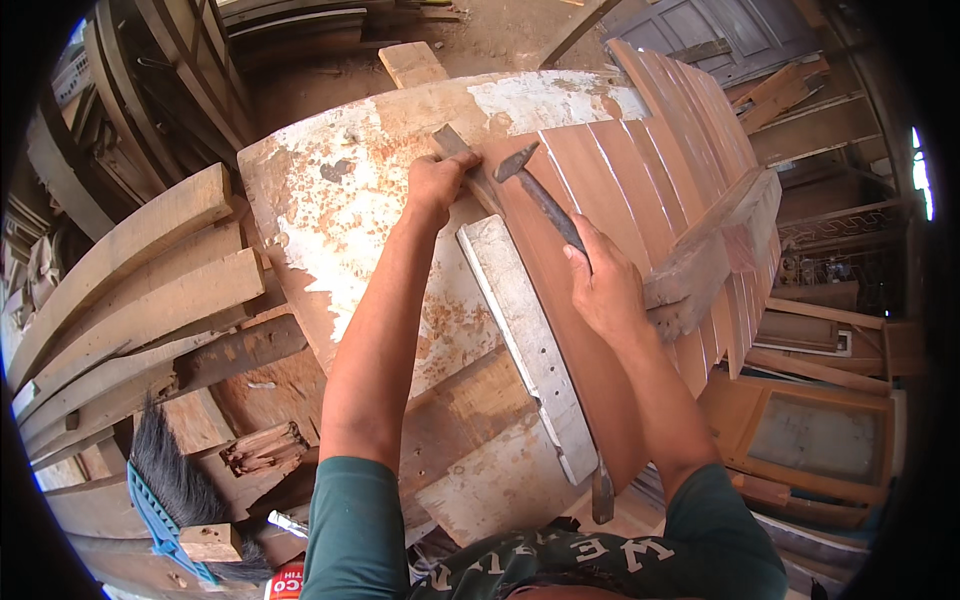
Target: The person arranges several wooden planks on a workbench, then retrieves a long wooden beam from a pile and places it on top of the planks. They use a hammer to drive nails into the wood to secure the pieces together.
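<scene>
My left hand (436,187) is closed around the upper part of a short wooden block (485,192), which lies along the edge of the nearest reddish-brown plank (540,245). In my right hand (608,285) is a hammer (548,208), gripped by its dark handle. Its head hangs just right of the block, apart from it. Several such planks lie side by side to the right, with pale lines between them. Below the block, a long off-white strip (530,345) with small holes lies beside the plank. A dark-tipped tool (602,492), perhaps a chisel, lies near my body.
Under the work is a worn board (350,180) with peeling white paint. A rough timber piece (700,275) rests across the planks at right. Curved beams (130,270) and a blue-backed brush (165,500) lie at left. Framed panels (815,435) stand at right.
</scene>
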`<state>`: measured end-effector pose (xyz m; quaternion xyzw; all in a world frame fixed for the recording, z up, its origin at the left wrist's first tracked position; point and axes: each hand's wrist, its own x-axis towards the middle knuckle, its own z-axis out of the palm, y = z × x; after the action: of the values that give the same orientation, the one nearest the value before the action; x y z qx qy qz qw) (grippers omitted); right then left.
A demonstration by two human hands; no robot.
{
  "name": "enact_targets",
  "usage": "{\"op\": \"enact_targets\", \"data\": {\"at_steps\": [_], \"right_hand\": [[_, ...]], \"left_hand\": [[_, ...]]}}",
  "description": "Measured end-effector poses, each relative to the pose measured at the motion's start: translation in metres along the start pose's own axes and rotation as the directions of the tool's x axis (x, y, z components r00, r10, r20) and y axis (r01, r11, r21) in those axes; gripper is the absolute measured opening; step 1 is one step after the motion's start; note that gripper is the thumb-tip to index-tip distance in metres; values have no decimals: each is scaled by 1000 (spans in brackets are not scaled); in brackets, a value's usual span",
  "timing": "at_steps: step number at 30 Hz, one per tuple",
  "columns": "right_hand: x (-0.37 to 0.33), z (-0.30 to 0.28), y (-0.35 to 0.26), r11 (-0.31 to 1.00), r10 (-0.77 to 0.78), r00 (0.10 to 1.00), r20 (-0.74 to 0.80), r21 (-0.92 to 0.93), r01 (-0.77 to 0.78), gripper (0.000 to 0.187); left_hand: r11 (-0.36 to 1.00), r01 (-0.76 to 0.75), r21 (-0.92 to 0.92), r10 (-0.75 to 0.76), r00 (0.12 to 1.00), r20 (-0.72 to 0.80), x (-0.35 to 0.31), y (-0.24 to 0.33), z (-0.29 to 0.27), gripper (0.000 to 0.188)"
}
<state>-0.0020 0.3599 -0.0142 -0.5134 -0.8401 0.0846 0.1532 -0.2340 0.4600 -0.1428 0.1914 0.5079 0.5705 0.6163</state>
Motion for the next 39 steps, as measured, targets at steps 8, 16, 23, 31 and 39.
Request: {"op": "enact_targets", "data": {"at_steps": [8,16,23,31,39], "right_hand": [[32,-32,-14,999,20,981,191,-35,-14,41],[256,-67,-95,752,-395,785,478,-323,575,40],[320,-2,-145,517,-173,728,664,-567,641,43],[316,5,-152,726,-450,879,158,-509,463,39],[334,-12,-146,574,-493,720,488,-439,691,33]], "left_hand": [[999,-17,52,14,998,59,2,-8,-1,32],[997,-73,-40,76,994,84,-2,-6,-9,34],[999,-10,-39,15,992,127,-16,1,-4,41],[995,-24,-96,36,991,128,-16,-2,-1,42],[998,-2,-69,15,983,182,-22,-4,7,44]]}}
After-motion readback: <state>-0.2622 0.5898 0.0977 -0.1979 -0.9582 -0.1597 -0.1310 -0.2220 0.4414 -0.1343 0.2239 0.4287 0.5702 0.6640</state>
